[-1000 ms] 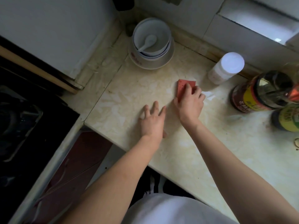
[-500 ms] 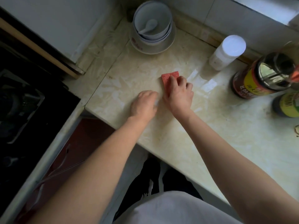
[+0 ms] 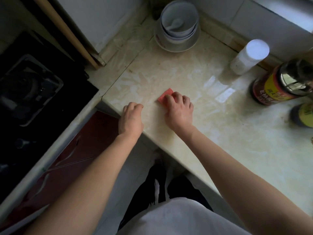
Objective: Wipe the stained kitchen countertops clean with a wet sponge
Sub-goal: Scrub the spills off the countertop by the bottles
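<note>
A red sponge [image 3: 165, 96] lies flat on the pale marbled countertop [image 3: 220, 126]. My right hand [image 3: 179, 110] covers most of it, with curled fingers gripping it and pressing it down; only its far left corner shows. My left hand [image 3: 131, 118] rests at the counter's front edge, just left of the sponge, with its fingers curled under and nothing in them. Wet glossy streaks shine on the counter to the right of the sponge.
Stacked white bowls [image 3: 178, 24] with a spoon stand on a plate at the back. A white-capped bottle [image 3: 249, 56] and two dark sauce bottles [image 3: 281, 82] stand at the right. A black gas hob [image 3: 33, 89] lies to the left, beyond a seam.
My right hand has dragged the sponge toward me and leftward across the counter. My left hand has curled its fingers and slid back to the front edge.
</note>
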`<state>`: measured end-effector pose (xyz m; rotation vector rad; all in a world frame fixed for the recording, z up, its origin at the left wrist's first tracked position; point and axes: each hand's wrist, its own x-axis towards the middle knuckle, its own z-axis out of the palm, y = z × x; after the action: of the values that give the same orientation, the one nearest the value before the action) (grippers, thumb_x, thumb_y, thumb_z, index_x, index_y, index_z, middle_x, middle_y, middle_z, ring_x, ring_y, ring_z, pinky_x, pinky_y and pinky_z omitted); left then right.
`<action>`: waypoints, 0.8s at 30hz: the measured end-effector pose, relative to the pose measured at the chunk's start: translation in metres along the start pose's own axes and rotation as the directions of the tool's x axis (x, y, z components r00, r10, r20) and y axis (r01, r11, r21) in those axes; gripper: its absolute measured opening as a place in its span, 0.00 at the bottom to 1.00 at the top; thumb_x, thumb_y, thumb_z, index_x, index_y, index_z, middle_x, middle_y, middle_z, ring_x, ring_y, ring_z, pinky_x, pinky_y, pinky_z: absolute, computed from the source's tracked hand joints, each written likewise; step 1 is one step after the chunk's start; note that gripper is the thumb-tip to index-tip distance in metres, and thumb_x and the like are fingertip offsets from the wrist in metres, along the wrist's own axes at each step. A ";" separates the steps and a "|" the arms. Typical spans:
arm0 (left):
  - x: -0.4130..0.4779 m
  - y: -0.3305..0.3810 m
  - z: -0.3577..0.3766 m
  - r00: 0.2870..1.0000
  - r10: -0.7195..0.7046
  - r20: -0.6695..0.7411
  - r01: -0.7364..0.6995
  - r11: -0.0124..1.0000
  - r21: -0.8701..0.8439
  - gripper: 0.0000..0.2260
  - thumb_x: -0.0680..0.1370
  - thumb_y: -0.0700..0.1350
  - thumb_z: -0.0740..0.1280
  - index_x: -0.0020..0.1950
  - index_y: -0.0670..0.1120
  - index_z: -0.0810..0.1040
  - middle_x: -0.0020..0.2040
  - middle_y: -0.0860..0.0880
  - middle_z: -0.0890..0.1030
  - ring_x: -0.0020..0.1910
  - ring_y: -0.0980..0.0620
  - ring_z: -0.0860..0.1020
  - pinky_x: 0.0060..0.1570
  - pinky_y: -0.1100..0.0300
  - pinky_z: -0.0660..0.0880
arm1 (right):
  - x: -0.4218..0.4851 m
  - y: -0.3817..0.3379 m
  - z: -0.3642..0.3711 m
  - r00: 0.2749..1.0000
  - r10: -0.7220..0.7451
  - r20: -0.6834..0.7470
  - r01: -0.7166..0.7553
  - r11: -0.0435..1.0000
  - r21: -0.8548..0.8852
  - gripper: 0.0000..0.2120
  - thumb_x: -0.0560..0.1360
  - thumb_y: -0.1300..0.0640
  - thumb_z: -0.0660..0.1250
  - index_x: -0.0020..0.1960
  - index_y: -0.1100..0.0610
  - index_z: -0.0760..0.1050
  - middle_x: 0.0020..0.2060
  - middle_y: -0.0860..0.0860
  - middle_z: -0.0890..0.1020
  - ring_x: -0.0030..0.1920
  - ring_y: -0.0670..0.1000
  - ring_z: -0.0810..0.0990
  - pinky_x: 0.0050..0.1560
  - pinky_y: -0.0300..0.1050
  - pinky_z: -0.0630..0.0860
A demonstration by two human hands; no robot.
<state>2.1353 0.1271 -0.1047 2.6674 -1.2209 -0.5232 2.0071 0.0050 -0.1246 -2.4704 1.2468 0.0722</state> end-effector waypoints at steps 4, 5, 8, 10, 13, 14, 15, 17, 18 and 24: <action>-0.029 -0.016 0.009 0.998 0.009 -0.067 -0.008 1.000 0.006 0.23 0.71 0.31 0.63 0.65 0.46 0.75 0.60 0.45 0.74 0.61 0.42 0.70 0.59 0.50 0.74 | -0.021 -0.014 0.007 0.994 -0.106 0.027 0.106 0.994 -0.013 0.26 0.67 0.57 0.63 0.65 0.51 0.72 0.66 0.51 0.73 0.65 0.61 0.68 0.67 0.57 0.62; -0.033 -0.018 0.012 0.997 0.020 -0.072 -0.021 1.000 -0.013 0.23 0.71 0.31 0.63 0.65 0.45 0.75 0.60 0.45 0.74 0.61 0.42 0.71 0.60 0.50 0.73 | -0.025 -0.015 0.009 0.991 -0.130 0.036 0.131 0.991 -0.026 0.26 0.67 0.56 0.63 0.66 0.51 0.72 0.66 0.50 0.73 0.66 0.61 0.68 0.69 0.58 0.61; -0.039 -0.018 0.018 0.997 0.063 -0.053 -0.066 0.996 -0.066 0.21 0.75 0.33 0.63 0.68 0.45 0.72 0.65 0.46 0.73 0.64 0.44 0.70 0.64 0.51 0.71 | -0.041 -0.015 0.012 0.975 -0.211 0.066 0.214 0.975 -0.052 0.25 0.69 0.53 0.62 0.66 0.50 0.72 0.65 0.49 0.75 0.69 0.59 0.67 0.72 0.61 0.59; -0.039 -0.013 0.020 0.996 0.086 -0.025 -0.088 0.993 -0.081 0.21 0.77 0.35 0.63 0.70 0.45 0.71 0.68 0.47 0.71 0.67 0.45 0.69 0.67 0.52 0.69 | -0.052 -0.012 0.014 0.963 -0.264 0.060 0.267 0.962 -0.049 0.23 0.71 0.50 0.57 0.65 0.49 0.73 0.64 0.48 0.77 0.68 0.58 0.69 0.70 0.60 0.60; -0.037 0.001 0.022 0.990 0.135 0.029 -0.132 0.989 -0.066 0.20 0.79 0.37 0.62 0.72 0.45 0.70 0.70 0.46 0.69 0.69 0.45 0.68 0.68 0.51 0.68 | -0.070 -0.004 0.016 0.952 -0.305 0.043 0.306 0.952 -0.025 0.24 0.73 0.44 0.51 0.63 0.50 0.75 0.62 0.49 0.78 0.65 0.59 0.72 0.67 0.60 0.63; -0.037 0.006 0.022 0.989 0.138 0.047 -0.135 0.989 -0.057 0.20 0.80 0.38 0.62 0.72 0.45 0.70 0.71 0.47 0.69 0.69 0.45 0.67 0.68 0.51 0.68 | -0.075 -0.001 0.018 0.950 -0.308 0.053 0.310 0.950 -0.034 0.23 0.73 0.44 0.53 0.63 0.50 0.74 0.62 0.49 0.78 0.64 0.59 0.73 0.67 0.60 0.64; -0.038 0.010 0.023 0.989 0.135 0.064 -0.132 0.990 -0.049 0.19 0.80 0.39 0.61 0.71 0.45 0.70 0.71 0.47 0.69 0.69 0.45 0.67 0.67 0.50 0.69 | -0.080 0.004 0.020 0.948 -0.311 0.064 0.315 0.948 -0.047 0.21 0.73 0.44 0.56 0.63 0.50 0.74 0.62 0.49 0.78 0.64 0.59 0.73 0.66 0.60 0.64; -0.044 0.014 0.025 0.988 0.125 0.090 -0.124 0.992 -0.022 0.19 0.79 0.39 0.61 0.70 0.45 0.71 0.70 0.47 0.69 0.69 0.45 0.66 0.66 0.50 0.70 | -0.091 0.010 0.023 0.946 -0.313 0.084 0.319 0.946 -0.067 0.20 0.73 0.46 0.63 0.64 0.48 0.72 0.62 0.48 0.77 0.63 0.59 0.73 0.66 0.59 0.64; -0.047 0.015 0.026 0.988 0.119 0.097 -0.120 0.993 -0.003 0.19 0.78 0.37 0.61 0.69 0.46 0.72 0.70 0.47 0.69 0.68 0.45 0.66 0.65 0.50 0.70 | -0.096 0.013 0.022 0.945 -0.314 0.091 0.321 0.944 -0.071 0.21 0.73 0.45 0.64 0.64 0.48 0.72 0.62 0.48 0.77 0.63 0.59 0.73 0.66 0.59 0.64; -0.063 0.022 0.027 0.993 0.082 0.087 -0.088 0.993 0.073 0.22 0.74 0.32 0.60 0.66 0.46 0.74 0.71 0.48 0.68 0.70 0.46 0.65 0.65 0.52 0.69 | -0.139 0.033 0.015 0.947 -0.319 0.037 0.320 0.947 -0.029 0.17 0.76 0.45 0.56 0.61 0.49 0.74 0.60 0.50 0.78 0.61 0.59 0.74 0.66 0.59 0.65</action>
<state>2.0719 0.1606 -0.1075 2.6657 -1.3985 -0.5925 1.8985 0.0991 -0.1192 -2.6558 0.8236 0.0482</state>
